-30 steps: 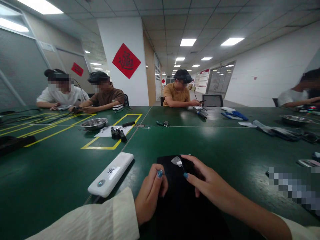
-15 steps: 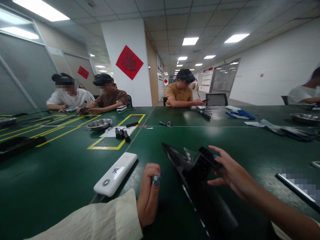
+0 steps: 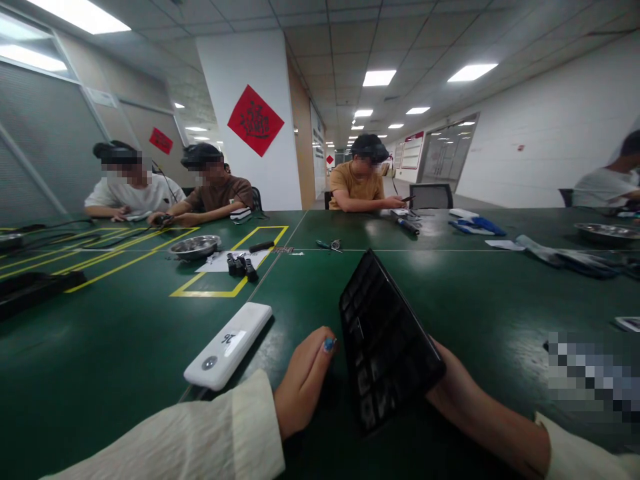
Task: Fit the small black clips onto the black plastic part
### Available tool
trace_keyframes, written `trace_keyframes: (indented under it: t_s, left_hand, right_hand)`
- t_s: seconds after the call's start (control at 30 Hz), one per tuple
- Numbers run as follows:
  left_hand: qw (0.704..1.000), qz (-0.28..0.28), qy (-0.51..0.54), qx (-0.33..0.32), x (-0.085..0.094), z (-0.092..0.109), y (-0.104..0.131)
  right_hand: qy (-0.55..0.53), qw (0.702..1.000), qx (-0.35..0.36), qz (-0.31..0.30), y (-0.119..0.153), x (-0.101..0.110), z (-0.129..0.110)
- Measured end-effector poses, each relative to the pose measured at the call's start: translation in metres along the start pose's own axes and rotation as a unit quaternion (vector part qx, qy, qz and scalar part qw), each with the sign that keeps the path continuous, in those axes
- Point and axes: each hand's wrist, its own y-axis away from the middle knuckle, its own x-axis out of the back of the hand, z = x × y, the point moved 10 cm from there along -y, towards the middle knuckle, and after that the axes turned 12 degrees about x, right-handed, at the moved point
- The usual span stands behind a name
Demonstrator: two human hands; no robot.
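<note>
A black rectangular tray-like object (image 3: 383,340) with a grid of compartments stands tilted above the green table (image 3: 200,333). My right hand (image 3: 457,380) holds it from its right side; the fingers are hidden behind it. Just left of the object, my left hand (image 3: 306,377) is closed near the table, thumb pressed to the curled fingers, and whatever it may hold is hidden. A white oblong device (image 3: 230,345) marked 26 lies to the left of my left hand.
Black cylindrical parts (image 3: 242,266) and a metal bowl (image 3: 195,247) are further off at left. Pliers (image 3: 329,245) lie mid-table. A black tray (image 3: 40,293) is at far left, blue-and-white gloves (image 3: 477,227) at right. Several people sit across the table.
The black object has turned, now showing its gridded face, and my right hand has gone from spread fingers at its top to behind its right side. My left hand has shifted slightly right.
</note>
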Motion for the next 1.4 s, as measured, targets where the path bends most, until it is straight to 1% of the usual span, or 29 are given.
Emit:
trace_keyframes:
  t_s: [0.07, 0.17, 0.27, 0.4, 0.5, 0.7, 0.83, 0.97, 1.1, 1.23, 1.4]
  left_hand:
    - [1.0, 0.0, 0.012, 0.02, 0.0, -0.006, -0.002]
    - [0.997, -0.015, 0.038, 0.062, -0.003, -0.018, -0.008]
    - [0.994, -0.031, 0.057, 0.086, -0.005, -0.027, -0.013]
    - [0.992, -0.046, 0.073, 0.092, -0.006, -0.027, -0.016]
    - [0.989, -0.06, 0.087, 0.099, -0.008, -0.027, -0.017]
    - [0.983, -0.078, 0.115, 0.119, -0.017, -0.035, -0.015]
    - [0.981, -0.098, 0.11, 0.125, -0.021, -0.037, -0.013]
    - [0.986, -0.091, 0.072, 0.116, -0.019, -0.032, -0.014]
    - [0.993, -0.079, 0.029, 0.086, -0.015, -0.022, -0.014]
    - [0.992, -0.083, 0.018, 0.088, -0.015, -0.018, -0.014]
    - [0.996, -0.053, 0.0, 0.076, -0.01, -0.017, -0.016]
  right_hand:
    - [0.008, 1.0, 0.007, -0.006, 0.004, -0.004, 0.003]
    - [0.04, 0.999, -0.004, -0.023, 0.009, -0.011, 0.005]
    - [0.079, 0.995, -0.017, -0.061, 0.013, -0.019, 0.004]
    - [0.089, 0.988, -0.027, -0.124, 0.016, -0.027, 0.005]
    - [0.087, 0.984, -0.027, -0.154, 0.018, -0.032, 0.006]
    - [0.111, 0.984, -0.018, -0.135, 0.018, -0.031, 0.005]
    - [0.123, 0.982, -0.002, -0.146, 0.018, -0.035, 0.001]
    - [0.131, 0.98, -0.002, -0.151, 0.019, -0.035, 0.0]
    - [0.118, 0.98, -0.017, -0.159, 0.018, -0.035, 0.006]
    - [0.116, 0.976, -0.023, -0.184, 0.021, -0.037, 0.011]
    - [0.097, 0.977, -0.018, -0.189, 0.021, -0.036, 0.011]
